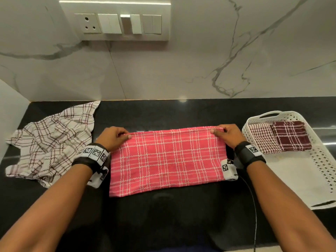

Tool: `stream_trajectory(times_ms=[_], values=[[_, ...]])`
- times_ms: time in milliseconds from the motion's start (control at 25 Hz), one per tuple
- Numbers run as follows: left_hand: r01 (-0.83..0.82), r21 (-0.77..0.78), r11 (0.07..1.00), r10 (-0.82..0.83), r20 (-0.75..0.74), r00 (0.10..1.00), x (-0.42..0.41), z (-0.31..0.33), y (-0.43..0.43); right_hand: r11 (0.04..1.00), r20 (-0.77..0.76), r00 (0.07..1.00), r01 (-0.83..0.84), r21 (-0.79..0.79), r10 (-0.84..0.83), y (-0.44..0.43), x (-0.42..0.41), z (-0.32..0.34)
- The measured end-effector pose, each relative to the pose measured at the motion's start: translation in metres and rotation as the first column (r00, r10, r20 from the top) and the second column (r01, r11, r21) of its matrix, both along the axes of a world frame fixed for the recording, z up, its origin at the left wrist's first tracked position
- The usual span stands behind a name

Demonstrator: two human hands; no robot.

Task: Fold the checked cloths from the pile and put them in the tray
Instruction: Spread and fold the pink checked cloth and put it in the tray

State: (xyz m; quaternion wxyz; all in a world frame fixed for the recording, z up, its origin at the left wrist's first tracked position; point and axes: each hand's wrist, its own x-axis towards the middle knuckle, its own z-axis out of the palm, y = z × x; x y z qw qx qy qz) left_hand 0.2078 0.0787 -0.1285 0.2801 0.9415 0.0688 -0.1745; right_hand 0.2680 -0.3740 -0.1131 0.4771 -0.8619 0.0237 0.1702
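A pink checked cloth [169, 160] lies folded in half on the black counter, straight in front of me. My left hand [113, 137] pinches its far left corner and my right hand [227, 134] pinches its far right corner. To the left lies a crumpled white cloth with brown checks [52, 142]. At the right stands a white perforated tray [298, 175]. In its far end lie two folded cloths, a red-and-white small-checked one [262, 138] and a dark maroon one [291, 136].
A marble wall with a switch panel [116, 20] rises behind the counter [163, 113]. A white side wall closes off the left end. A thin black cable [253, 200] runs from my right wrist toward the near edge.
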Motion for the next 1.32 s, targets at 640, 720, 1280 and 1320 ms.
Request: stream_trajectory(times_ms=[640, 720, 1280, 1320], values=[[-0.195, 0.221, 0.956, 0.184, 0.068, 0.981, 0.001, -0.017, 0.008, 0.847, 0.006, 1.000, 0.012, -0.532, -0.011, 0.022, 0.025, -0.019], [-0.200, 0.276, 0.940, 0.137, 0.229, 0.964, -0.009, -0.012, -0.012, 0.663, 0.073, 0.996, 0.020, -0.748, 0.052, 0.032, 0.018, -0.013], [0.345, 0.343, 0.874, -0.308, -0.160, 0.938, -0.126, -0.053, -0.065, 0.526, -0.187, 0.784, -0.551, -0.648, 0.592, 0.022, -0.106, -0.065], [0.338, 0.352, 0.873, -0.302, -0.156, 0.941, -0.131, -0.052, -0.059, 0.539, -0.181, 0.806, -0.525, -0.659, 0.563, 0.010, -0.110, -0.064]])
